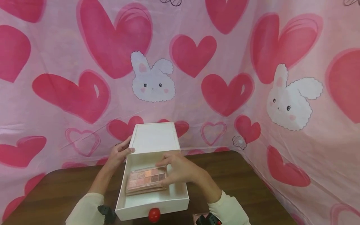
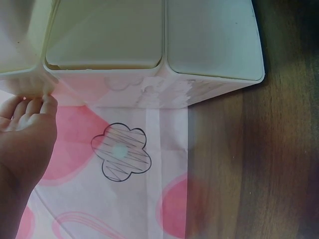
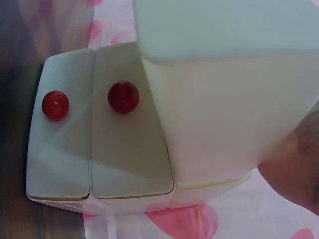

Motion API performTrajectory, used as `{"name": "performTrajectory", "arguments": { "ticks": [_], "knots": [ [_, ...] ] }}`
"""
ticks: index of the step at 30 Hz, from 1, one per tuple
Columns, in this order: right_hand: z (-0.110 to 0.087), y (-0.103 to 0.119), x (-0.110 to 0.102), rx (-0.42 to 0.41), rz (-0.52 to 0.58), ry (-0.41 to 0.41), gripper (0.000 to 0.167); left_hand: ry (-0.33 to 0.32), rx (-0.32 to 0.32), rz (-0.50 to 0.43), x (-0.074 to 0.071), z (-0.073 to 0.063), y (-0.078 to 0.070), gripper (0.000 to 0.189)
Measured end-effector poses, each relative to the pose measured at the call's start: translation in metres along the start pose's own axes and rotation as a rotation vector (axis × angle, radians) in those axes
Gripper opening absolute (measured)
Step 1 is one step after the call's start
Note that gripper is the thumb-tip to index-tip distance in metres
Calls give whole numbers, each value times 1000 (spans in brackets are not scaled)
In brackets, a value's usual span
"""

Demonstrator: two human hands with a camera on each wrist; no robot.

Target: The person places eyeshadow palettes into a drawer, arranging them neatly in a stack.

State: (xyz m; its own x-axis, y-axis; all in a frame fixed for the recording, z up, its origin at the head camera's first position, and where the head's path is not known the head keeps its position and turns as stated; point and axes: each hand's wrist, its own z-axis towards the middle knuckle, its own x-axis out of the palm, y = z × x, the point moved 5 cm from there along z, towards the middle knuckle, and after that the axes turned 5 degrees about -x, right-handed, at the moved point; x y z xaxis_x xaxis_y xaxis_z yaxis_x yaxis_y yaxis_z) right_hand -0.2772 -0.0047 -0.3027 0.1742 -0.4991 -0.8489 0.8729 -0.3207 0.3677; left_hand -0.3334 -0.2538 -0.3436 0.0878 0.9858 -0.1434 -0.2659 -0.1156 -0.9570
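Observation:
A white drawer cabinet point(image 1: 156, 137) stands on the table with its top drawer point(image 1: 156, 206) pulled out, a red knob point(image 1: 154, 215) on the front. Inside lies an eyeshadow palette point(image 1: 146, 178) with a clear cover and several pink, orange and brown pans; a second flat edge shows beneath it. My right hand point(image 1: 180, 168) reaches over the drawer's right wall and pinches the palette's right end between thumb and fingers. My left hand point(image 1: 119, 153) rests along the cabinet's left side, thumb at the top front edge. Straight fingers point(image 2: 35, 107) touch the side wall in the left wrist view.
Two closed lower drawers point(image 3: 132, 149) with red knobs sit below the pulled-out one. Partly hidden by my right wrist, a small pink item point(image 1: 197, 216) lies at the brown wooden table's point(image 1: 239, 181) near side. Pink heart-patterned cloth point(image 1: 191, 109) hangs behind.

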Motion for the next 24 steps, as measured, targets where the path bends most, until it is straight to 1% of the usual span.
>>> {"name": "performTrajectory", "arguments": {
  "ticks": [5,10,14,17,20,24],
  "knots": [
    [1,2,4,19,-35,10,56,-5,-17,19,-1,-1,0,69],
    [0,3,7,18,-111,17,57,-21,-31,51,-2,-2,0,69],
    [0,4,10,22,-209,45,54,-26,-35,61,-2,-2,2,68],
    [0,4,11,45,-272,65,54,-27,-33,63,-2,-2,2,68],
    [-3,3,9,61,-264,44,56,-27,-36,69,-2,-2,2,69],
    [-12,2,1,48,-194,-35,53,-28,-45,77,-2,-2,1,70]
  ]
}}
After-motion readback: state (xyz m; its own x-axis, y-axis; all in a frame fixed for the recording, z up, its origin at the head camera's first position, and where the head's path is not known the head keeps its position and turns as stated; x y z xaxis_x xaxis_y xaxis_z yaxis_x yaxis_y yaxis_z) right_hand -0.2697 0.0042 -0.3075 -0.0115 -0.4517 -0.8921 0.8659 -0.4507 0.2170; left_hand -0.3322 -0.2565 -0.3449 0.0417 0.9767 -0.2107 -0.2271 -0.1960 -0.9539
